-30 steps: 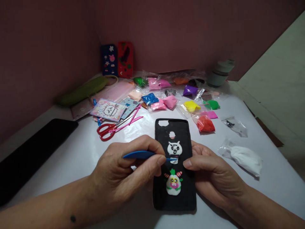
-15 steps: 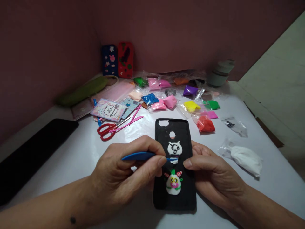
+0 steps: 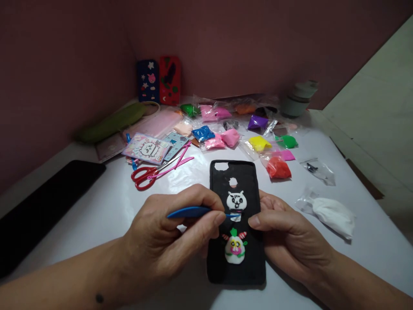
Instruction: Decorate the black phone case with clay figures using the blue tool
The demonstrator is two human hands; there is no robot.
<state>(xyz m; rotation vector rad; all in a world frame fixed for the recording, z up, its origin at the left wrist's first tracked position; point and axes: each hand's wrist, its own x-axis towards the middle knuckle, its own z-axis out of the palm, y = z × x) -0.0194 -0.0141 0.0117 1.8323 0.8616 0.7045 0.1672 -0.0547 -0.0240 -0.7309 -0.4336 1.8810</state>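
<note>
Head camera view of 2 bare hands at work on a white tabletop (image 3: 109, 202). A black phone case (image 3: 237, 273) stands lengthwise close to the near edge, just right of the middle; whether its lower end rests on the surface is hard to tell. It has 2 cutouts at its upper end and carries 2 raised figures. The upper figure (image 3: 236, 200) is white and cat-like, with black facial lines and a small white body below a dark band. The lower figure (image 3: 235, 252) is rounder, white, with a pink and yellow face, red-striped horns and a green tuft.

The left hand (image 3: 171, 232) is closed in a pinch around a blue modelling tool (image 3: 189, 212), its thin tip lying across the upper figure's white body. The right hand (image 3: 290, 228) grips the case's right side, thumb on the front, other fingers partly hidden behind.

Beyond the left hand lie red-handled scissors (image 3: 157, 171) and illustrated cards (image 3: 148, 148). Bright bagged clay packets (image 3: 259, 144) spread toward the far edge, with a large white packet (image 3: 334, 215) near the right edge. At the far-left corner, a blue case (image 3: 148, 82) and a red case (image 3: 170, 82) stand upright, side by side.
</note>
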